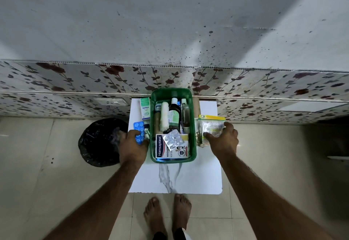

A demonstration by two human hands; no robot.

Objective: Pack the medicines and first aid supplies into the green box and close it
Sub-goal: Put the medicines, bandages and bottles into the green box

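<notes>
Green box (193, 126) open above; table (188, 179) front seemingly bare.

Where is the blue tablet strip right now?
The blue tablet strip is on the white table, just left of the green box, under the left hand's fingers and below the Optibex carton.

The place reads as a room in a home; a small white marble-patterned table (175, 179) stands on pale glossy floor tiles (37, 164), pushed against a wall clad in floral-printed panels with red flowers (75, 81); left of the table sits a round bin lined with a black plastic bag (98, 143); before the table, the person's bare feet (168, 215) rest on the tiles; above the panels the grey wall (170, 22) is speckled with dark spots.
</notes>
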